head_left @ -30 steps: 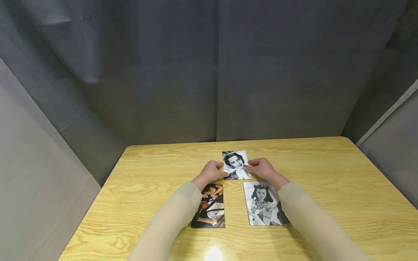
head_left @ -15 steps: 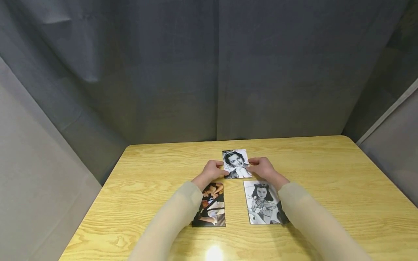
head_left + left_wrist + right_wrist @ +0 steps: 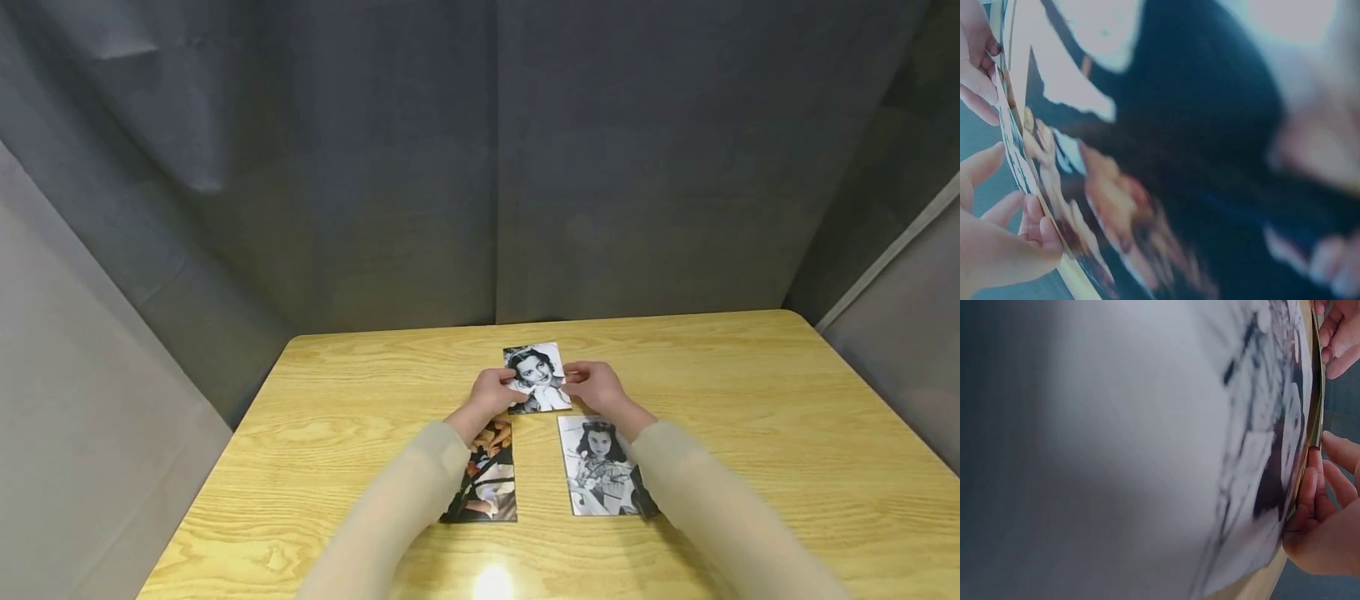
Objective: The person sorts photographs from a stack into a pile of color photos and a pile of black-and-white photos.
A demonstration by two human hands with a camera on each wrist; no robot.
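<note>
Three photos lie on the table (image 3: 750, 392). The far portrait (image 3: 536, 377), a black-and-white print, sits at about twelve o'clock from the person. The left hand (image 3: 491, 392) pinches its left edge and the right hand (image 3: 596, 385) pinches its right edge. It appears slightly tilted and barely off the wood, so I judge it mid-handling rather than set down.

Nearer the person, the colour photo (image 3: 483, 479) lies flat at seven o'clock of the portrait, partly under the left sleeve (image 3: 390, 508). The second portrait (image 3: 600, 467) lies flat at five o'clock, its right side under the right sleeve (image 3: 712, 508). Both look placed; only the far one is in hand.

The head view gives the whole layout and both grips. The left wrist view shows only a blurred colour print filling the frame, with fingertips (image 3: 1035, 222) at a thin paper edge. The right wrist view shows a blurred grey print (image 3: 1147, 450) close below and fingers (image 3: 1310, 506) curled at a paper edge, detail the head view is too small to give.
</note>
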